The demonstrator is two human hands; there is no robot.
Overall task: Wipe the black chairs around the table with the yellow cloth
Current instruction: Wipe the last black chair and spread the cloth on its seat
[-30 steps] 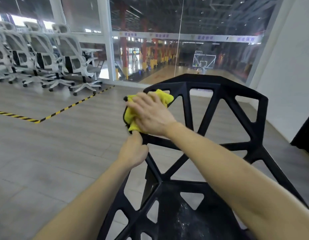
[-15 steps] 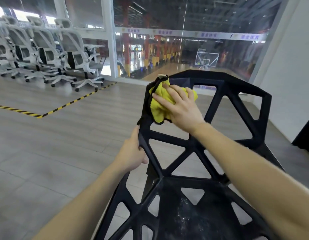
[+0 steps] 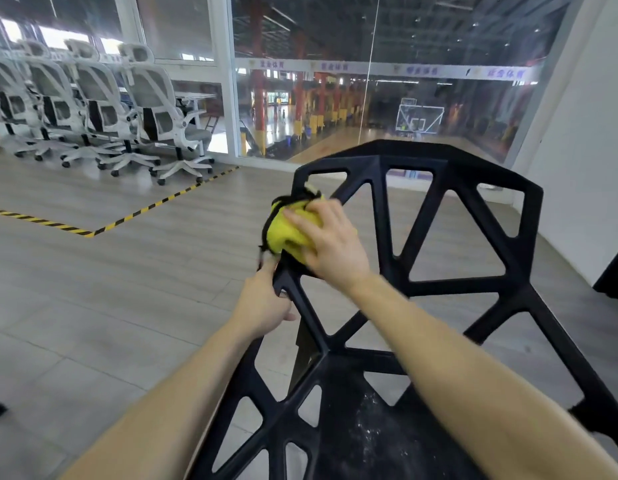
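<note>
Hands work at the left edge of a black plastic chair with a backrest of open triangular struts (image 3: 418,216), seen from just above its seat. The right hand (image 3: 330,242) presses a bunched yellow microfibre cloth with a dark trim (image 3: 289,228) against the upper left strut of the backrest, its fingers spread and curved over the cloth so that the cloth is held between palm and frame. The left hand (image 3: 266,303) sits just below, gripping the same left strut where it slopes down toward the seat, thumb on the inner side and fingers wrapped round the outer side; its fingertips come up close beneath the cloth. Both forearms reach in from the bottom of the view, the right one crossing over the chair's dark seat, which shows pale specks of dust. The chair stands on a grey wood-look plank floor (image 3: 93,289). A yellow-and-black striped tape line (image 3: 134,214) runs across the floor to the left and turns a corner there. Beyond it, a row of white mesh office chairs on castors (image 3: 103,109) stands along a glass wall (image 3: 369,81), through which a large hall with red columns is visible. A white wall rises on the right.
</note>
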